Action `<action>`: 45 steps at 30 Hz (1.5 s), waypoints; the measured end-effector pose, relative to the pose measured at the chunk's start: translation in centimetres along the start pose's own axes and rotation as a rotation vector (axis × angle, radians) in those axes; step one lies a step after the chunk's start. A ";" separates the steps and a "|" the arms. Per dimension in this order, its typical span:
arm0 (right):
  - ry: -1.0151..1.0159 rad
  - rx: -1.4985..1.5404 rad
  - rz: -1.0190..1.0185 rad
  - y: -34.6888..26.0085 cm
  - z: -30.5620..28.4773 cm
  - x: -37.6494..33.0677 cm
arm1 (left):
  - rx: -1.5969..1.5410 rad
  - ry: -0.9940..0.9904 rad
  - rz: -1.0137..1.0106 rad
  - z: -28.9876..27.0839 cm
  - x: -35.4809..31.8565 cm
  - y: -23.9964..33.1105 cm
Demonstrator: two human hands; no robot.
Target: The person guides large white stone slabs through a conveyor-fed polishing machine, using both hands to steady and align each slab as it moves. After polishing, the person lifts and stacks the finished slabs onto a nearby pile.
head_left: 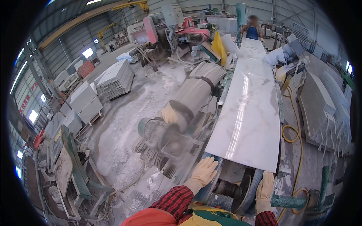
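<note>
Forward of the body, both gloved hands rest low, at the near end of a long white slab (247,109). The left hand (204,171) lies palm down on the blue metal frame (213,160), just off the slab's near left corner, its forearm slanting in from the lower left and its wrist nearly straight. Its fingers are stretched out and a little spread, pointing ahead and to the right. The right hand (265,188) sits by the slab's near right corner, fingers pointing ahead and held close together along the grey side rail (252,188); its underside is hidden, so whether it grips the rail or touches the slab, I cannot tell.

The slab lies flat, running away from the hands toward a person in a blue apron (252,32) at its far end. Its near edge crosses between the hands, and below that edge is an open gap with a dark roller (227,188). Left of the slab, a motor (156,130) and a long dust bag (198,86) crowd its side, with a stretch of whitened floor (117,124) beyond them. Right of the slab, a narrower strip of floor carries a looping yellow hose (299,148), bounded by stacked stone (318,98).
</note>
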State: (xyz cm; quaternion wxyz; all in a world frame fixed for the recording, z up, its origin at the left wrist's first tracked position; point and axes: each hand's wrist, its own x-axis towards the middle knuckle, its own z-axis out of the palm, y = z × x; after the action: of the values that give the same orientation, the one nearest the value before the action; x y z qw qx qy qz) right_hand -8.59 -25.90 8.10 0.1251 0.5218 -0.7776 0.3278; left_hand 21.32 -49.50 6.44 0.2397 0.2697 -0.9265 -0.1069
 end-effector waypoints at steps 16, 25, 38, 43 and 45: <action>0.001 -0.050 -0.027 0.9 0.5 -1.6 | -0.001 0.005 0.000 -0.4 -0.8 0.5; -0.010 -0.033 -0.007 0.7 0.3 -2.1 | 0.005 0.016 -0.003 -0.4 -1.4 0.7; -0.033 -0.034 -0.002 0.4 -0.1 -2.8 | 0.004 0.017 0.003 -1.0 -2.0 1.1; -0.026 -0.036 0.000 0.1 -0.2 -2.9 | 0.015 0.012 0.002 -1.2 -2.2 1.2; -0.012 -0.041 -0.012 0.0 -0.2 -3.0 | 0.016 0.013 0.003 -1.2 -2.3 1.3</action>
State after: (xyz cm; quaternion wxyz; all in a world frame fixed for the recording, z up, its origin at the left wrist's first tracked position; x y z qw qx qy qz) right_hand -7.36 -23.51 6.63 0.1331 0.5255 -0.7818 0.3081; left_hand 23.06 -47.23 7.06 0.2436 0.2708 -0.9262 -0.0974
